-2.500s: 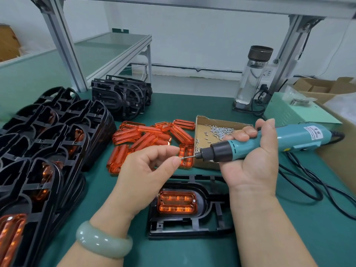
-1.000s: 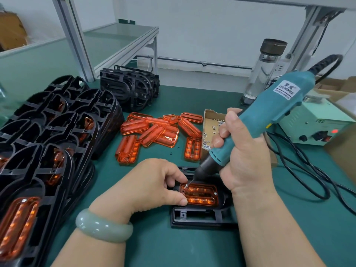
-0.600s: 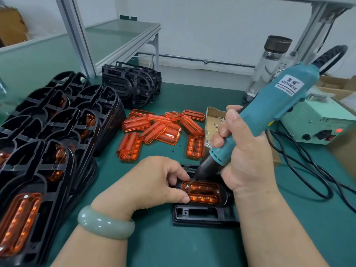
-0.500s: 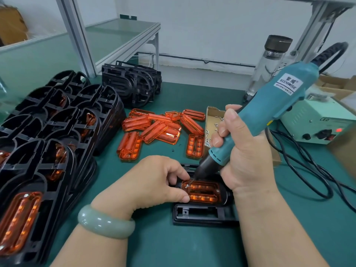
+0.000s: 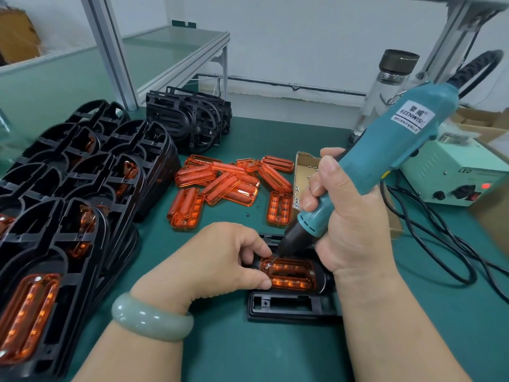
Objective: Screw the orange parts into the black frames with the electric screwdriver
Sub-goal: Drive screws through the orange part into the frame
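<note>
A green bench mat (image 5: 248, 354) is crowded at the left by stacks of assembled frames (image 5: 68, 202). Loose orange parts (image 5: 228, 183) are heaped behind the work, beside a cardboard tray of screws (image 5: 301, 172). 1 black frame (image 5: 289, 310) lies flat in the middle, with an orange part (image 5: 292, 274) seated in it. The part's left end is pinched by the curled left hand (image 5: 209, 260). The electric screwdriver (image 5: 385, 150) is gripped, tilted, by the right hand (image 5: 349, 224), and its bit is set on a screw (image 5: 268, 264) at the part's upper-left corner.

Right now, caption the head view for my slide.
Right hand holds the electric screwdriver, bit on a screw in the orange part; left hand pinches it in the black frame.
</note>
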`<state>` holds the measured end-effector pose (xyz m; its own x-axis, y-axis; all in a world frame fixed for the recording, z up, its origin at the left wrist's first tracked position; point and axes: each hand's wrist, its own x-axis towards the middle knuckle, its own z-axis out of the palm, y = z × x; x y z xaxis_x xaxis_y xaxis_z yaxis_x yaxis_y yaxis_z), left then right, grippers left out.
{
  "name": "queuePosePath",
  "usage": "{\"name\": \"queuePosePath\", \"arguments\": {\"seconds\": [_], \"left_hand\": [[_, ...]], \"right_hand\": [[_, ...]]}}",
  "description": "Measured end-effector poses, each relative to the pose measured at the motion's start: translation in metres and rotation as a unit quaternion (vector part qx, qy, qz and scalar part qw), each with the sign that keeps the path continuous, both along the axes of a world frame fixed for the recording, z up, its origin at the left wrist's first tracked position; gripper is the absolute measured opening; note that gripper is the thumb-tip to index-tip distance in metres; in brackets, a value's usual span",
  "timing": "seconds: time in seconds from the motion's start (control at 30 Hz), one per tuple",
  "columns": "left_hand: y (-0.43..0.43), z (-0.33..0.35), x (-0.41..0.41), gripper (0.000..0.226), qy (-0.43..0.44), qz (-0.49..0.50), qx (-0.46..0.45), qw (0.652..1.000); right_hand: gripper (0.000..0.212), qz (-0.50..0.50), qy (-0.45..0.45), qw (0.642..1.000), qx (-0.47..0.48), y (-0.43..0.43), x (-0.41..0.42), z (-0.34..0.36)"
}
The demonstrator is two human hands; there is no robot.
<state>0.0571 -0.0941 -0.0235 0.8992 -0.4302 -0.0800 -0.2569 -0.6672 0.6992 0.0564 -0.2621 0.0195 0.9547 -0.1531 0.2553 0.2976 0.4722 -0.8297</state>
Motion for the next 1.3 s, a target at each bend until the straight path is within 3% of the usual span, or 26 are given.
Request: {"name": "queuePosePath", "arguments": {"seconds": [0.8,1.03,1.17,1.3], "left_hand": [[-0.0008,0.0001,0.0010,0.030,-0.018,-0.004,-0.004,1.000],[-0.0020,0.0022,0.0003,0.030,-0.025,-0.016,0.007,1.000],[-0.0032,0.0039,0.0004,0.029,-0.019,-0.016,0.013,1.000],[-0.0042,0.0060,0.0000,0.030,-0.015,-0.012,0.013,1.000]], "right_hand": [[0.010,0.029,-0.030,0.999,-0.020,0.0026,-0.0007,-0.0038],[0.015,0.112,-0.074,0.990,-0.030,0.0019,0.0007,-0.0055],[0.039,0.173,-0.110,0.978,-0.033,0.0034,0.0020,-0.0055],[0.040,0.192,-0.122,0.973,-0.038,0.0043,0.0028,-0.0044]]}}
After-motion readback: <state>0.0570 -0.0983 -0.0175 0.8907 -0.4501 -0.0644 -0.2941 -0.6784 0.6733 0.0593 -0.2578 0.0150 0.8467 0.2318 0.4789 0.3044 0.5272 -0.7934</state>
